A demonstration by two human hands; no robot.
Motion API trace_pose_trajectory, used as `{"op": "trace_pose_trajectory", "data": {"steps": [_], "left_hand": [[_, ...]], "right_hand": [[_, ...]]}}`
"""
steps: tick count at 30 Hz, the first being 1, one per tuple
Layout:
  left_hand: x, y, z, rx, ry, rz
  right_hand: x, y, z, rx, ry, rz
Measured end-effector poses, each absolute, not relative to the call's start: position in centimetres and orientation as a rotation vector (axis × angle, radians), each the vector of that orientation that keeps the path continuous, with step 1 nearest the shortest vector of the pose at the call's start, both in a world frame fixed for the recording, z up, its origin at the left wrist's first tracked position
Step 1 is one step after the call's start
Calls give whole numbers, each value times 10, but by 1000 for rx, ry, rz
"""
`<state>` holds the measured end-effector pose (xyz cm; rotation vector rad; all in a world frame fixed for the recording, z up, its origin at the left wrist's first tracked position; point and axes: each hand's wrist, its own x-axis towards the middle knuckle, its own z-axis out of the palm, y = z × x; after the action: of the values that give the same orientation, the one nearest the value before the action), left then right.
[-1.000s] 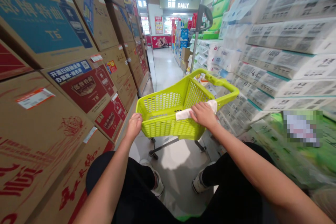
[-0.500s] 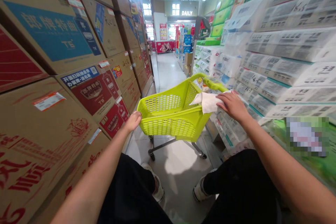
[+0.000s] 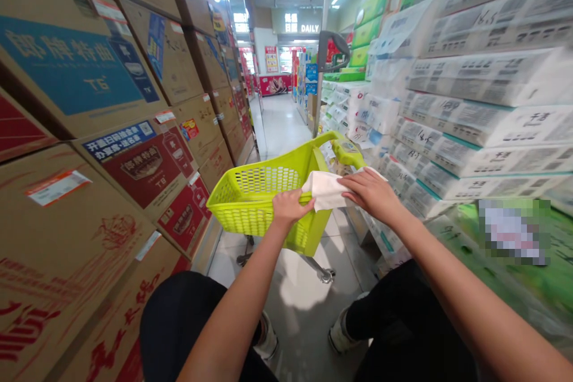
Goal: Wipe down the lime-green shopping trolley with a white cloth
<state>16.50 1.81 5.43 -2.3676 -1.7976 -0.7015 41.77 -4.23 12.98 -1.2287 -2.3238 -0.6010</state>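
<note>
The left hand (image 3: 290,208) is seen closed over the near rim of the lime-green basket cart (image 3: 250,203), close to its near right corner, fingers curled down over the edge. The right hand (image 3: 371,192) is laid flat, fingers extended and only slightly bent, on a white cloth (image 3: 326,190); the cloth is pressed against the cart's right rim where the green handle (image 3: 347,152) rises. Whether the left fingertips also pinch the cloth's near edge cannot be told, as the two overlap in the view. The cloth lies between the two hands, directly under the right palm and just right of the left hand; its long axis runs roughly along the right rim, from the near corner toward the handle. The right hand is the one on the cloth. The basket's inside appears to hold nothing, as far as its mesh walls show. The cart stands on wheels on a pale tiled floor (image 3: 308,292) in a narrow aisle. Stacked brown cartons (image 3: 147,155) with red and blue printing are recorded along the left side; wrapped white paper-goods packs (image 3: 470,113) are stacked along the right, near the handle. The person's dark-trousered knees and light shoes are visible below the arms.
</note>
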Motion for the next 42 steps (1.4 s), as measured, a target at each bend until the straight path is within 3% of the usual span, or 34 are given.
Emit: {"op": "trace_pose_trajectory", "data": {"steps": [5,13,20,29,36,42], "left_hand": [[142,25,58,-2368,-1798,-685],[144,17,57,-2351,-1892,-698],[132,11,52,-2290,-1901,-716],[139,6,35,-2339,-1925,-736],[149,10,35,-2301,-1865,-790],[160,14,29,-2314,-1869,-847]], "right_hand": [[439,-40,132,-1223,-2236,-557],[356,-31,103,-1193,-2260,-647],[385,-41,112,-1368,-2040,-685],[317,-27,47,-1150,-2053,-796],[383,-23,79,-1333,-1748,-772],[360,-26,72,-1376,-1701,-779]]}}
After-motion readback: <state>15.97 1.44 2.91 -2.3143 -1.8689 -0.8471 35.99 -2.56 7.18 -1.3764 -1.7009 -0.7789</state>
